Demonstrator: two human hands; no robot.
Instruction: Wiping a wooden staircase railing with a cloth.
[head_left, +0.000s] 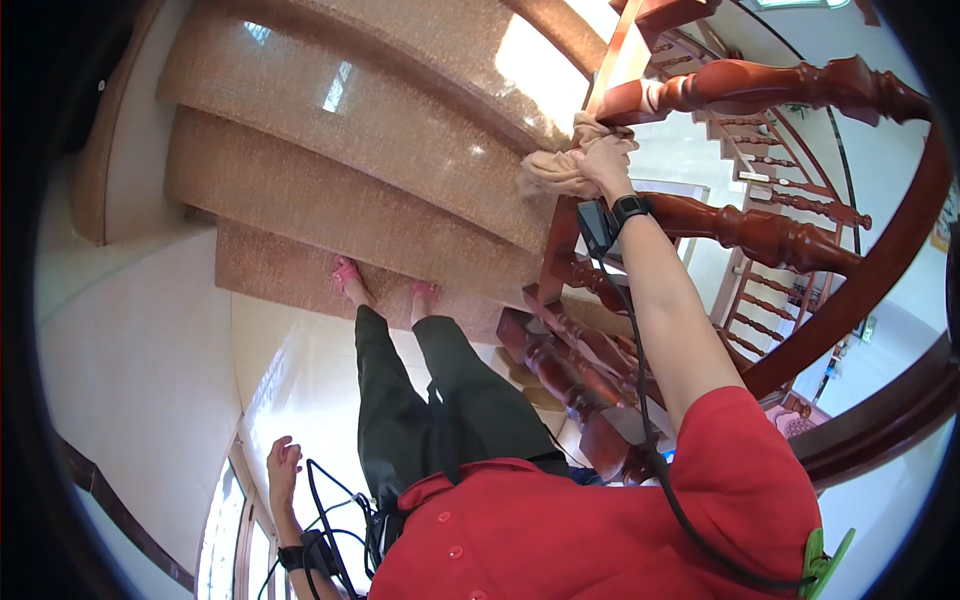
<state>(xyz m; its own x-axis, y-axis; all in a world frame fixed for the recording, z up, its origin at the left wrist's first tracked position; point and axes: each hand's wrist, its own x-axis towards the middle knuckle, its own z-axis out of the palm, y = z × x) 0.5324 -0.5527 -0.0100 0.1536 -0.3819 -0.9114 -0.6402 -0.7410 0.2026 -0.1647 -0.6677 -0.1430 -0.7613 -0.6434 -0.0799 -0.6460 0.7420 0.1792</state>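
My right hand is closed around a bunched tan cloth. It presses the cloth against the wooden bottom rail of the stair banister. The cloth sits between two turned baluster spindles, an upper one and a lower one, and its left end looks blurred. Down at my side, my left hand hangs in the air with its fingers loosely curled and apart, holding nothing.
Polished speckled stone steps rise ahead of my feet in pink slippers. A curved wooden handrail runs on the right. A black cable follows my right arm. A white wall stands on the left.
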